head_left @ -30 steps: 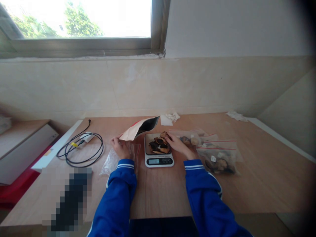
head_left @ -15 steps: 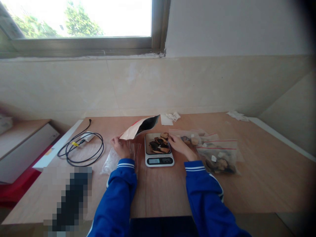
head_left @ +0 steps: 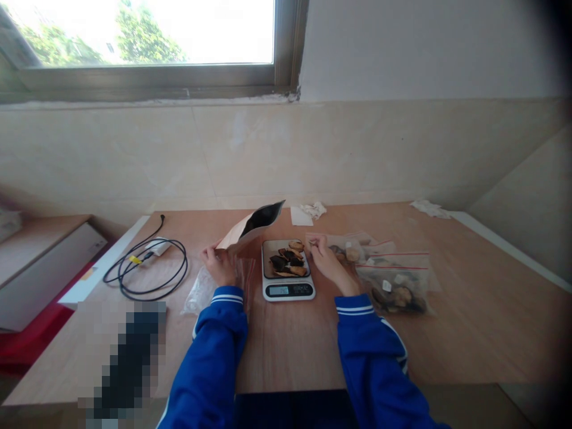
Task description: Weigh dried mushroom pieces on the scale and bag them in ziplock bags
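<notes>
My left hand (head_left: 218,265) is closed on the edge of a brown paper pouch (head_left: 235,233), tilted with its dark, open mouth up and to the right. Just right of the pouch stands a white digital kitchen scale (head_left: 272,295), its display lit but too blurred to read. Dried, curled brown pieces (head_left: 292,271) with dark sides lie on its plate. Beside the plate's right edge, my right hand (head_left: 328,262) has its fingers pinched together; whatever they may hold is too small to name. Under my left hand lies a clear plastic bag (head_left: 196,295).
Several red-striped zip bags (head_left: 404,283) with dried pieces lie to the right. On the left are a coiled black cable (head_left: 123,292) and a pixelated dark object (head_left: 129,357). A white paper (head_left: 301,216) and crumpled tissue (head_left: 317,210) rest near the wall.
My right hand has drawn off the pieces on the scale, slightly up and to the right, fingers now curled in. The pouch's mouth has risen and tipped a little.
</notes>
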### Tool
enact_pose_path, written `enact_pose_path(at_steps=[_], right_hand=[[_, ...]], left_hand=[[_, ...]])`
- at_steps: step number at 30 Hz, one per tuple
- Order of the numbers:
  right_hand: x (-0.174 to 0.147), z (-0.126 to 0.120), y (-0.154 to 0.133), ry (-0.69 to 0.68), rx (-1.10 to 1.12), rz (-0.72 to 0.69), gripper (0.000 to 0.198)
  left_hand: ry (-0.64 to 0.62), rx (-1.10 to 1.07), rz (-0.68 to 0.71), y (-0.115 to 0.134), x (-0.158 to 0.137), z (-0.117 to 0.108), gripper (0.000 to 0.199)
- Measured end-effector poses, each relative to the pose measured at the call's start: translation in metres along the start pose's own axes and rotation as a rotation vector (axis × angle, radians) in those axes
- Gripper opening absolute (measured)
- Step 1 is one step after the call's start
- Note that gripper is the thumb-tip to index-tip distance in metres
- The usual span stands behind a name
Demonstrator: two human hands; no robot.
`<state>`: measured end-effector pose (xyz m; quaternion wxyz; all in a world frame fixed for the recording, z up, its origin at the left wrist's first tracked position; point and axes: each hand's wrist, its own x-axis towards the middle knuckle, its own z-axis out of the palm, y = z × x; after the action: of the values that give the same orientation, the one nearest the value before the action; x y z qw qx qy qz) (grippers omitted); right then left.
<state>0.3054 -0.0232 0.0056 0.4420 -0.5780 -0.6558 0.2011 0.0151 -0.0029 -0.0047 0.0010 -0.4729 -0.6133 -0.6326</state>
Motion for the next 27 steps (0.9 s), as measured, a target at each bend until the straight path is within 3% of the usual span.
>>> enact_pose_path(at_steps=[5, 10, 17, 21, 27], right_hand=[[0.002, 0.006, -0.010, 0.039, 0.080, -0.090, 0.021], [0.009, 0.013, -0.029, -0.056, 0.176, -0.128, 0.028], [0.032, 0.037, -0.053, -0.242, 0.033, -0.201, 0.030], [0.038, 0.047, -0.056, -0.326, -0.165, -0.228, 0.024], [0.027, 0.033, -0.054, -0.201, -0.190, -0.228, 0.032]], left_hand=[[-0.046, -0.008, -0.050, -0.001, 0.001, 0.003, 0.015], [-0.070, -0.029, -0.070, 0.000, 0.001, 0.006, 0.021], [-0.075, 0.002, -0.066, -0.008, 0.000, 0.007, 0.028], [-0.084, 0.029, -0.068, -0.013, 0.000, 0.008, 0.032], [-0.066, -0.033, -0.019, -0.009, -0.001, 0.009, 0.043]])
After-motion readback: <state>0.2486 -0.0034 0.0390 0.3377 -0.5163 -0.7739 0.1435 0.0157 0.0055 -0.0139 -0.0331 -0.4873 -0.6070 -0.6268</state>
